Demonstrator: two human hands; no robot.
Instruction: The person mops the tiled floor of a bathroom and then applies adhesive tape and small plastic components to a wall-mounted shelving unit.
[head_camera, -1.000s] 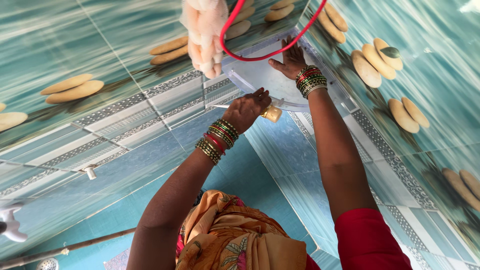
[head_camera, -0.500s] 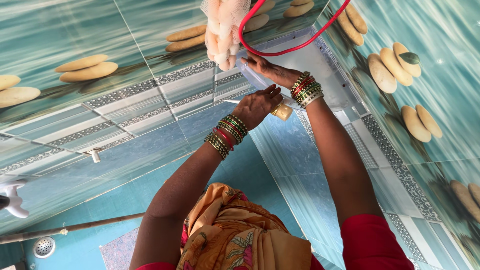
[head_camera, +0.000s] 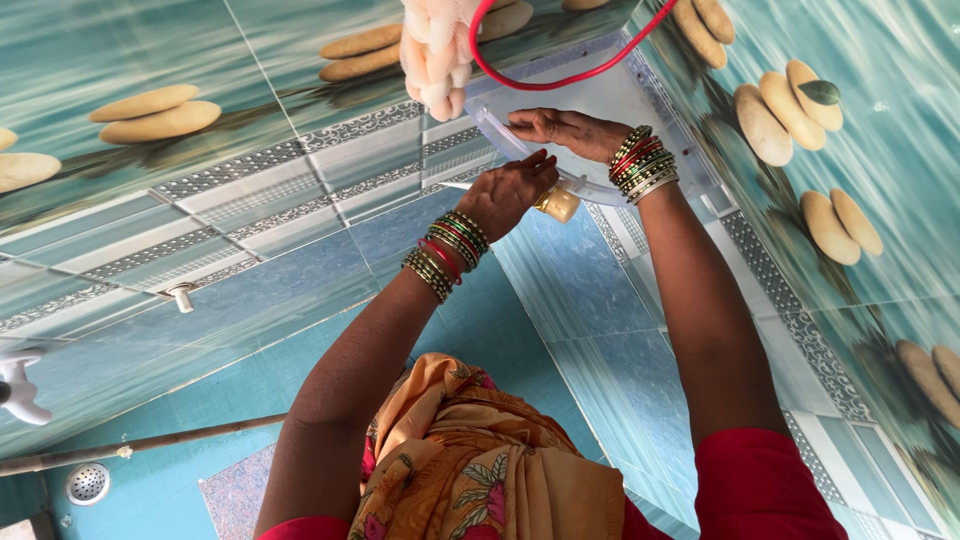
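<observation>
Corner shelf (head_camera: 600, 105): clear plastic, wedged up where the two tiled walls meet, seen from underneath since the camera looks up at it
Left hand (head_camera: 507, 195): reaching up under the shelf's front rim, fingers curled in with the tips right at the rim; can't really tell if it's gripping anything or just pressing there
Right hand (head_camera: 568, 130): lying flat against the underside of the shelf, fingers stretched out toward the left and not wrapped around anything
Small cap thing (head_camera: 557, 204): yellowish, cylinder-shaped, sits just beside the left hand's knuckles under the shelf edge; looks like a fitting, can't say for sure
Bangles (head_camera: 445, 252): stacks of green, red and gold on both wrists
Red hose (head_camera: 560, 78): thin loop curving across the shelf above both hands
Mesh scrubber (head_camera: 435, 50): pale peach, hanging at the shelf's left corner, just beside the right fingertips
Walls (head_camera: 200, 200): teal tiles with stacked pebble pictures and a patterned border strip
Lower down: orange floral cloth (head_camera: 470, 470) and a red sleeve (head_camera: 760, 485)
Floor drain (head_camera: 87, 483): round, bottom left
</observation>
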